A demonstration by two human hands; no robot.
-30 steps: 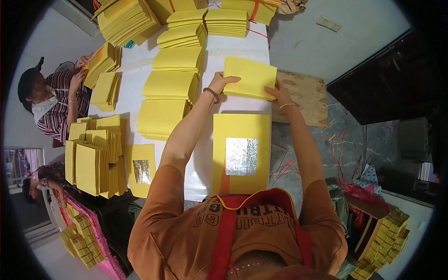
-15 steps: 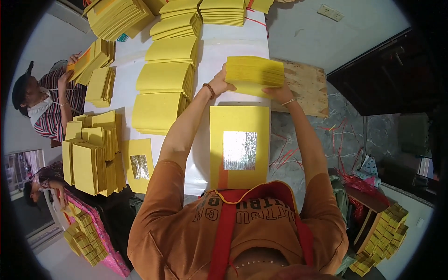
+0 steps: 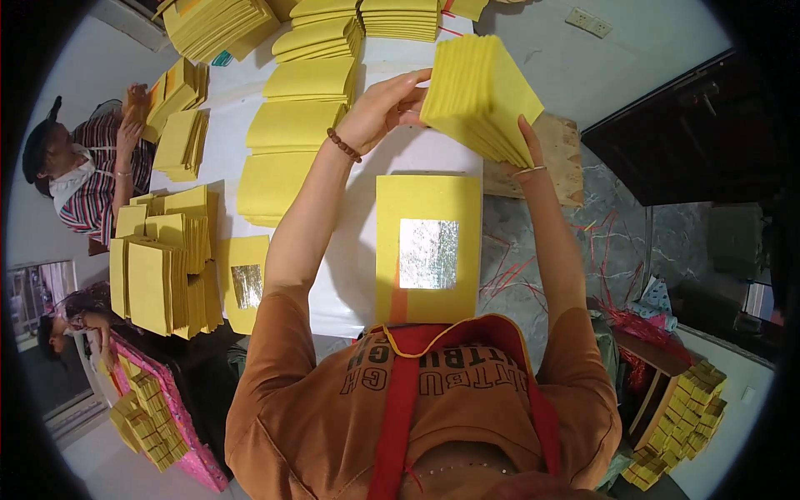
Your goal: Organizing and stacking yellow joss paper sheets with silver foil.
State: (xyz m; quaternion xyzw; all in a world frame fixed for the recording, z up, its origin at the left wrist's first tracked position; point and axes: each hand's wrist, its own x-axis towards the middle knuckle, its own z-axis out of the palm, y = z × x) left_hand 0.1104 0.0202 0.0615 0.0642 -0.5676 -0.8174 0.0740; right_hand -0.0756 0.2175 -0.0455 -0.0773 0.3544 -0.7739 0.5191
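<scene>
A thick stack of folded yellow joss paper (image 3: 477,96) is held up above the far right part of the table, tilted, its layered edges turned toward the left. My left hand (image 3: 385,108) grips the stack's left side, with some fingers hidden behind it. At the lower right corner, my right hand (image 3: 531,148) clasps the stack with the thumb up along its face. Below, flat on the table in front of me, lies a yellow sheet (image 3: 386,242) with a silver foil square (image 3: 428,254) and an orange strip.
Folded yellow stacks (image 3: 296,125) line the white table (image 3: 342,292) left of my arms. More bundles (image 3: 150,279) stand farther left, by a co-worker (image 3: 87,167) handling paper. A plywood board (image 3: 560,158) juts out at right; red strips (image 3: 612,300) litter the floor.
The stack has risen away from me and turned from lying level to a steep tilt. Both hands moved with it, the left shifting to its side edge.
</scene>
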